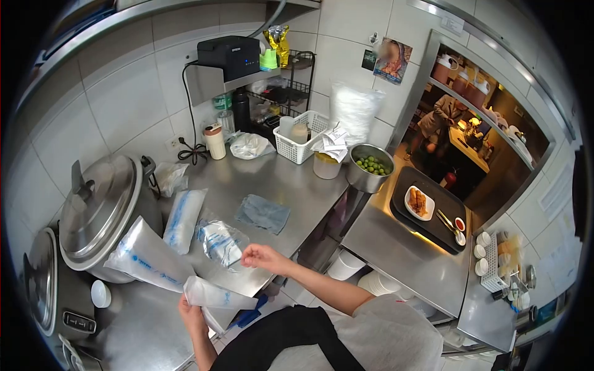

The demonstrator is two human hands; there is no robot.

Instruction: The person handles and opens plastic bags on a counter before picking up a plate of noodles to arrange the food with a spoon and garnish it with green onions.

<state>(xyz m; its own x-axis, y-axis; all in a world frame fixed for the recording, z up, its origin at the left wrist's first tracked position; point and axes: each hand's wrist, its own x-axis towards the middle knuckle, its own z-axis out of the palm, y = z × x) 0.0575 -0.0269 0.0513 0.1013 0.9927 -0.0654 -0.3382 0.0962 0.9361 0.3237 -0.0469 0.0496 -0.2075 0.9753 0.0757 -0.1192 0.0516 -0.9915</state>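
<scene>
Between the two hands, at the near edge of the steel worktop (291, 179), a clear plastic bag (216, 295) with blue print is held. Left hand (193, 316): fingers closed on the bag's near end. Right hand (263, 256): fingers pinched together just above and beyond it; whether they hold film cannot be told. Judged light, limp and slippery, the bag is best gripped at its edge. More bags (148, 256) lie just beyond the fingers, beside a rice cooker (102, 213).
</scene>
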